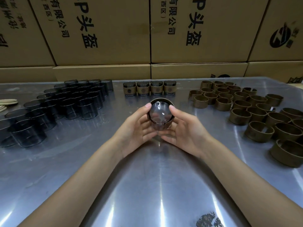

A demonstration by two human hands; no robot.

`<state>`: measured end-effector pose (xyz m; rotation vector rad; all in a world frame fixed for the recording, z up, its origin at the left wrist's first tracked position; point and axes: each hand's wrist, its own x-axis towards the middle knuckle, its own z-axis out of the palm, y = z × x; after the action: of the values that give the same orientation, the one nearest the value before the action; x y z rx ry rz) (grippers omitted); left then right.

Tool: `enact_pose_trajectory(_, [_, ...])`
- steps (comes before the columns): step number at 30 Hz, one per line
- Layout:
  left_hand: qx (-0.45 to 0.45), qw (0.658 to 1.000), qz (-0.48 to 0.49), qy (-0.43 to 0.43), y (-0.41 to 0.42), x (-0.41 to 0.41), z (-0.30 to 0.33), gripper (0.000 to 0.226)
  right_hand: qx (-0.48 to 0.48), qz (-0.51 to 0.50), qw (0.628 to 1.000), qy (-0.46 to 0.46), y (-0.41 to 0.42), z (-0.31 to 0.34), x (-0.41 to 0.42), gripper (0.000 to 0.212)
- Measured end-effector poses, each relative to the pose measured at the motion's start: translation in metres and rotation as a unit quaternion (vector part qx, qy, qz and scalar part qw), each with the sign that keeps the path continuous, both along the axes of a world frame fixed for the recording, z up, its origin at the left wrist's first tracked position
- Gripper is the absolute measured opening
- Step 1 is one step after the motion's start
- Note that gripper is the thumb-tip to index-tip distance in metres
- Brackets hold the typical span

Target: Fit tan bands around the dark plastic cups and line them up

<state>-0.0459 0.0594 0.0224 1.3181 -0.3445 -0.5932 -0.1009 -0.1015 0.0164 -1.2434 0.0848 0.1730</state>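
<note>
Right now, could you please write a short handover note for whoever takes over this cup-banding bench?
Left hand and right hand both grip one dark translucent plastic cup, its tan paper band partly on.
Done: four banded cups lined up at the back of the steel table.
Left: bare dark cups on the left, loose tan bands on the right.

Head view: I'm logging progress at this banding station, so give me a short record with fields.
surface: metal table
in hand: dark cup with a tan band round it
left hand: grips the cup's left side
right hand: grips its right side
finished row: four banded cups, side by side at the far edge
bare cups: clustered on the left
loose bands: spread on the right
backdrop: stacked cardboard boxes
</note>
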Motion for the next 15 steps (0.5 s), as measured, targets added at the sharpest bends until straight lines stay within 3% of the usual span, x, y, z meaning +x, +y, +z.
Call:
enact_pose_trajectory(7, [-0.068, 0.994, -0.074, 0.032, 0.0016, 0.0030, -0.0051, 0.040, 0.092, 0.026, 0.994, -0.048, -0.0047, 0.0025, -0.0049, 0.053])
enact_pose_trajectory(11, [-0.115, 0.986, -0.119, 0.019, 0.0007, 0.0005, -0.0054, 0.062, 0.138, 0.050, 0.986, -0.082, -0.0038, 0.0040, -0.0066, 0.072])
enact_pose_trajectory(15, [-0.141, 0.981, -0.134, 0.013, 0.0004, -0.0029, -0.0038, 0.065, 0.165, 0.063, 0.979, -0.102, -0.0014, 0.0072, -0.0087, 0.082])
